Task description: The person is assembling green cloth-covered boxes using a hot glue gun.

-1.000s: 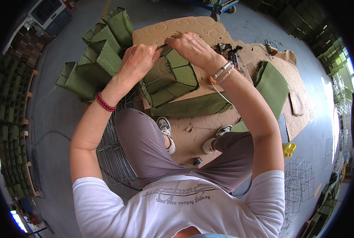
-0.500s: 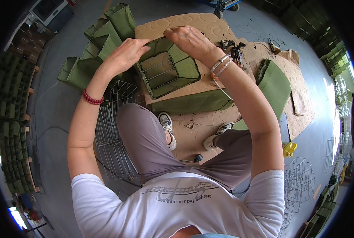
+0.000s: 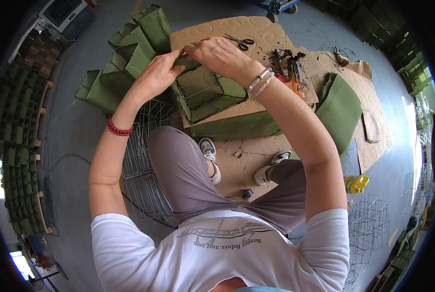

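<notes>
A green fabric box (image 3: 233,90) with wire bars (image 3: 198,94) across it lies before me, its open side facing up. At the box's far left rim, my left hand (image 3: 160,73) has its thumb and fingers closed on the fabric edge. My right hand (image 3: 221,55) reaches over the far rim, fingers bent onto the same corner and meeting the left fingertips. That corner is mostly hidden under both hands. Just beyond my right hand rest dark-handled scissors (image 3: 246,43). An orange glue gun (image 3: 294,83) lies right of my right wrist.
Several green fabric boxes (image 3: 138,52) stand at the left. Folded green fabric (image 3: 341,112) lies right, on cardboard (image 3: 377,109). Wire frames (image 3: 144,165) stand by my left knee, with more wire frames (image 3: 370,214) at lower right near a yellow bottle (image 3: 357,184).
My right hand has moved left along the far rim to meet my left hand. The scissors and glue gun now show more fully. The whole view has shifted slightly.
</notes>
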`<state>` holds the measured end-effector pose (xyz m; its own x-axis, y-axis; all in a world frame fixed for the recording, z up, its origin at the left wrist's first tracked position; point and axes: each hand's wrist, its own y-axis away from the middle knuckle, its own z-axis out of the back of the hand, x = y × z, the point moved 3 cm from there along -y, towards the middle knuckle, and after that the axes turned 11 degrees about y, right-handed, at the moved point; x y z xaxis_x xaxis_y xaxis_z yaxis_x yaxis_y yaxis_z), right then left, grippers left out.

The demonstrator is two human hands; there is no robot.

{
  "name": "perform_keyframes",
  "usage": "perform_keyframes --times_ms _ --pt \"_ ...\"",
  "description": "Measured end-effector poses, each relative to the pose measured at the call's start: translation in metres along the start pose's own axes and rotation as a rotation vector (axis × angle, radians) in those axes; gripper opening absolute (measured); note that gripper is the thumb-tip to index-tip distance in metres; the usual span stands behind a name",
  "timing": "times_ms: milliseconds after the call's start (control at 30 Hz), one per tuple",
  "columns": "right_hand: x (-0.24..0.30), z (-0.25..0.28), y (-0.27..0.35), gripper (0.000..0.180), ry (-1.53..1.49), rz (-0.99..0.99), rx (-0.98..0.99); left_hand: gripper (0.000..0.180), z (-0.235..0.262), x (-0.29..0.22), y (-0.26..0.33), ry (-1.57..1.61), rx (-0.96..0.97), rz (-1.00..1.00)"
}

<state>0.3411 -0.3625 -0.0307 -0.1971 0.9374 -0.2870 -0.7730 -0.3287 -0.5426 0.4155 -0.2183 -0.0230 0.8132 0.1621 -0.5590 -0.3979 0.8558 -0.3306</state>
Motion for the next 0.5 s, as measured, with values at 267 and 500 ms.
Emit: perform_keyframes --times_ms 267,500 --pt "-0.009 -0.011 -0.007 0.011 0.059 -0.026 0.000 0.053 -0.007 0.008 0.011 -0.100 -0.120 0.269" --pt "-0.024 -0.011 -0.003 0.021 0.091 -0.238 0.019 0.042 -0.025 0.017 0.020 0.049 -0.364 0.161"
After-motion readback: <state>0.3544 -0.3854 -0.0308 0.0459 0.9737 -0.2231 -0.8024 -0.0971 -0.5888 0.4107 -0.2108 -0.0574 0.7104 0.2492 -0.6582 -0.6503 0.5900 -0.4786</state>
